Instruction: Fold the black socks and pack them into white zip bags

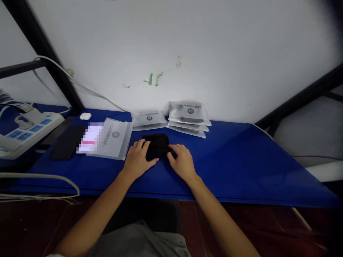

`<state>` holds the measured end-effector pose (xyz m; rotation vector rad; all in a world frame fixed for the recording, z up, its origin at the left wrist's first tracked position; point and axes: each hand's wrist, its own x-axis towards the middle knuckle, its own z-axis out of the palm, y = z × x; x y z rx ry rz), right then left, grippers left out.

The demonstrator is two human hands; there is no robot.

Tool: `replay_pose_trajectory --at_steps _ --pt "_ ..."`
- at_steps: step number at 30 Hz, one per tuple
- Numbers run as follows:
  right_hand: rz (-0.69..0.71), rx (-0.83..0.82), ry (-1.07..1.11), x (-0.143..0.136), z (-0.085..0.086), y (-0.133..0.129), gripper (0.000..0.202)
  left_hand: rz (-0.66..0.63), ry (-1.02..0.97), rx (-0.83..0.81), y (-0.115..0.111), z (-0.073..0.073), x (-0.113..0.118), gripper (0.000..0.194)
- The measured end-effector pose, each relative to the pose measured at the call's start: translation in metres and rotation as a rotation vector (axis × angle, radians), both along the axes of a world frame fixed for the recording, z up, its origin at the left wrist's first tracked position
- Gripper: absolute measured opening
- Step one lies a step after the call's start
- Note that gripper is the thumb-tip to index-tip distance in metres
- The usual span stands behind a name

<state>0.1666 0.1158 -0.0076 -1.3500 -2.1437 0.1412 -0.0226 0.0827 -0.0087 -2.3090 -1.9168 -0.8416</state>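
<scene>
Black folded fabric bundle (158, 143) lies at the middle of the blue table (235, 167), outside any pouch. The left hand (137, 159) touches its left side, thumb spread away from the fingers; the right hand (183, 161) is at its right edge, whether pinching I cannot tell. Handling looks unfinished: the bundle seems compact but loose. Beyond, a filled-looking pouch stack (189, 116) and a single pouch (148, 120) sit by the wall (214, 53); a flat pouch (115, 141) lies left.
</scene>
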Motion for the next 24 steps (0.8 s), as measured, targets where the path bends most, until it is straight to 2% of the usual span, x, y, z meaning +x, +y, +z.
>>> replay_pose_trajectory --at_steps 4,9,16,24 --pt "0.04 0.032 -0.003 0.002 -0.003 0.002 0.027 0.0 -0.022 0.051 0.001 -0.001 -0.001 0.034" --pt "0.06 0.114 0.045 0.002 -0.003 0.002 0.026 -0.019 -0.039 0.153 0.001 0.0 -0.001 0.019" --pt "0.029 0.18 0.188 -0.002 0.008 -0.004 0.022 -0.013 -0.182 0.399 0.0 0.004 -0.001 0.016" --pt "-0.008 0.129 0.099 0.002 0.003 0.0 0.025 0.014 -0.251 0.346 0.002 0.004 -0.006 0.017"
